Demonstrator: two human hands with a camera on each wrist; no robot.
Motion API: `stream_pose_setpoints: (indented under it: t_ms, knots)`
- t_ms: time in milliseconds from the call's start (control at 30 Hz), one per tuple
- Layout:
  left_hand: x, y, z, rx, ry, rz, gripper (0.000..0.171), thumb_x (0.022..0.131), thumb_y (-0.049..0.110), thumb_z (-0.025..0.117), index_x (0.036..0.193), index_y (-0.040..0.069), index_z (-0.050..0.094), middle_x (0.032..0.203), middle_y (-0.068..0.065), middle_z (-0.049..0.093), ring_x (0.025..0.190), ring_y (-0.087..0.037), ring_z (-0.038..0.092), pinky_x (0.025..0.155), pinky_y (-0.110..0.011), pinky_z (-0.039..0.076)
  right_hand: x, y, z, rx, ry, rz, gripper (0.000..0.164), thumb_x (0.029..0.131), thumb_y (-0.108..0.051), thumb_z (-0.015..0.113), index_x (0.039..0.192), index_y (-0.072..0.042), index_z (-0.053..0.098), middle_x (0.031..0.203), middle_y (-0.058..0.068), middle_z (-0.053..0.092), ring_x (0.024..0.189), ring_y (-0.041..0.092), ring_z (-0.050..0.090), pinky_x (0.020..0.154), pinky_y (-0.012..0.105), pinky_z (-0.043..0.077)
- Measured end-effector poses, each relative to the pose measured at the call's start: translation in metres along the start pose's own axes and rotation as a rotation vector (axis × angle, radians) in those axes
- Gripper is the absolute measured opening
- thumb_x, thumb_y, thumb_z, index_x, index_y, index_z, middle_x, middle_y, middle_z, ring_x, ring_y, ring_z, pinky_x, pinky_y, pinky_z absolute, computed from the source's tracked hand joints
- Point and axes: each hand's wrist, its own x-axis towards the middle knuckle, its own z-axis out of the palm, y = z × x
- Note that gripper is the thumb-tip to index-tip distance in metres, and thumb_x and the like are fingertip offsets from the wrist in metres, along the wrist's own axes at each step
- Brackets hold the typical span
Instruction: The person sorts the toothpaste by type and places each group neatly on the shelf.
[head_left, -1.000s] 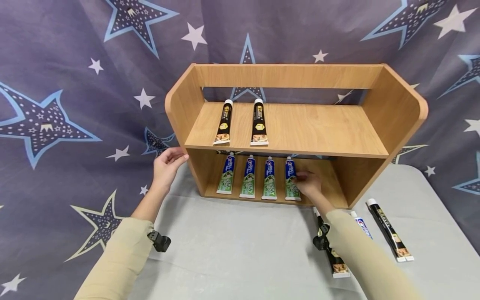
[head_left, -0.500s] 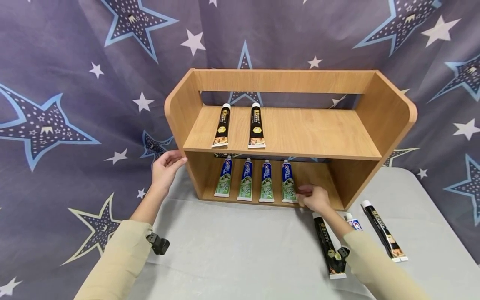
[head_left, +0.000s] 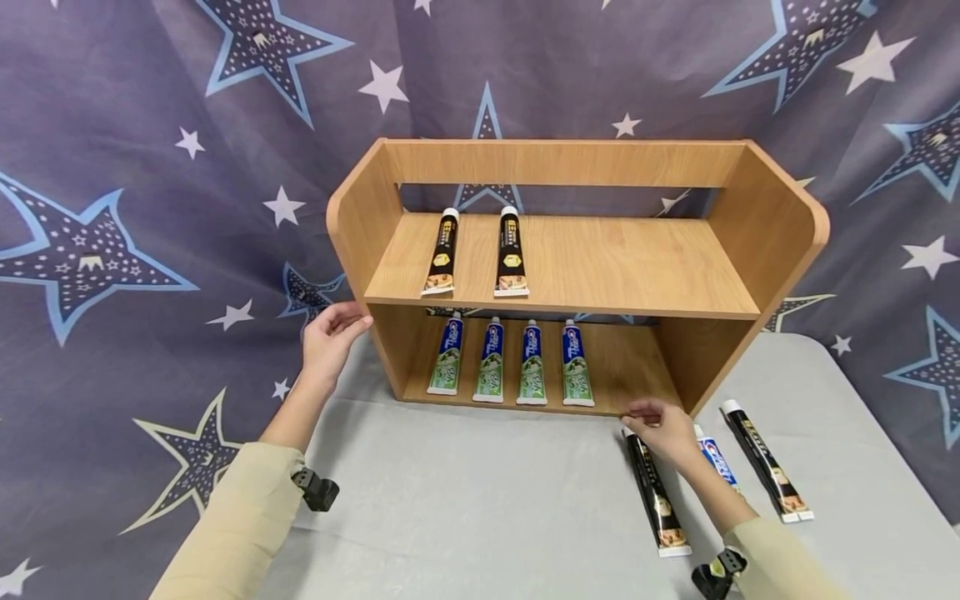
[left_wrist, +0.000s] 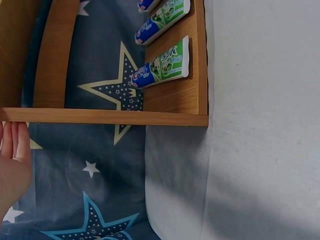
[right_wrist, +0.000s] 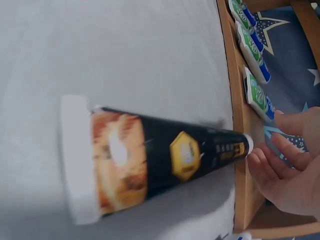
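My left hand (head_left: 328,343) rests with its fingers against the outer left side of a two-level wooden shelf (head_left: 622,262); in the left wrist view the fingertips meet the side panel. My right hand (head_left: 666,432) hovers at the shelf's front right edge, fingers loosely bent and holding nothing. Right at its fingertips is the white cap of a black toothpaste tube (head_left: 657,496), which lies on the table; the right wrist view shows this black tube (right_wrist: 165,155) large. Several blue-and-green toothpaste tubes (head_left: 577,367) lie in a row on the lower level.
Two black toothpaste tubes (head_left: 512,252) lie on the upper level's left half. On the grey-covered table (head_left: 480,500), right of the shelf, are another black tube (head_left: 767,462) and a blue-and-white tube (head_left: 716,458) partly behind my right arm. A star-patterned curtain (head_left: 150,167) hangs behind.
My right hand has let go of the rightmost blue-and-green tube, which stays on the lower level, and has moved right and towards me to the black tube's cap. My left hand stays put.
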Motion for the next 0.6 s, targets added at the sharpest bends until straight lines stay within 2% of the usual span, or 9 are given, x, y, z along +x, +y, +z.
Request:
stream_pose_setpoints:
  t_ms: [300,500,600]
  knots:
    - [0.001,-0.001,-0.001,0.003,0.004,0.004,0.018,0.084,-0.001,0.068,0.099,0.006,0.061,0.08,0.022,0.064,0.081,0.006,0.062,0.075,-0.007,0.051,-0.023,0.011,-0.004,0.038,-0.005,0.06,0.027,0.084,-0.01,0.071,0.105,0.006,0.067,0.097,0.022,0.072,0.08,0.016,0.068,0.067,0.014,0.051]
    - [0.0,0.0,0.0,0.007,0.008,0.007,0.018,0.084,-0.002,0.068,0.099,0.004,0.061,0.08,0.021,0.064,0.08,0.006,0.062,0.075,-0.007,0.051,-0.035,0.019,-0.007,0.038,-0.052,0.074,0.033,0.08,-0.007,0.075,0.108,0.006,0.065,0.094,0.02,0.072,0.074,0.003,0.064,0.066,0.014,0.052]
    - [0.0,0.0,0.0,0.016,0.009,0.005,0.018,0.084,-0.001,0.068,0.1,0.003,0.061,0.08,0.021,0.063,0.081,0.006,0.062,0.075,-0.007,0.051,-0.039,0.022,-0.007,0.062,-0.085,0.075,0.037,0.078,-0.003,0.076,0.11,0.009,0.062,0.096,0.023,0.071,0.072,0.001,0.063,0.065,0.015,0.053]
